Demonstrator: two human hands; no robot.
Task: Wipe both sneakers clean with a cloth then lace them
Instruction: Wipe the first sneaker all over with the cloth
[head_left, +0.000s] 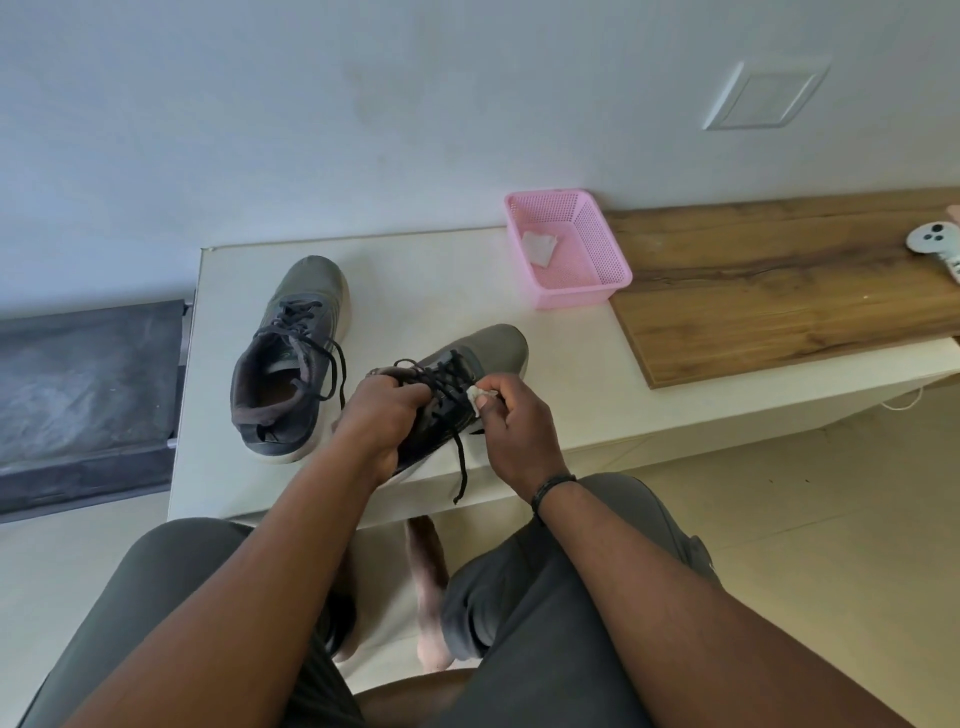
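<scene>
Two sneakers on the white table (447, 270); the left hand (382, 415) grips the near sneaker (488, 353) by its collar; the right hand (511, 421) pinches one cloth (474, 393) against its side; the other sneaker (291, 358) stands apart; one pink basket (597, 260).

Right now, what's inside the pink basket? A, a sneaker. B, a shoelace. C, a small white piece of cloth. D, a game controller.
C: a small white cloth piece lies on the floor of the pink basket, and nothing else shows inside it.
</scene>
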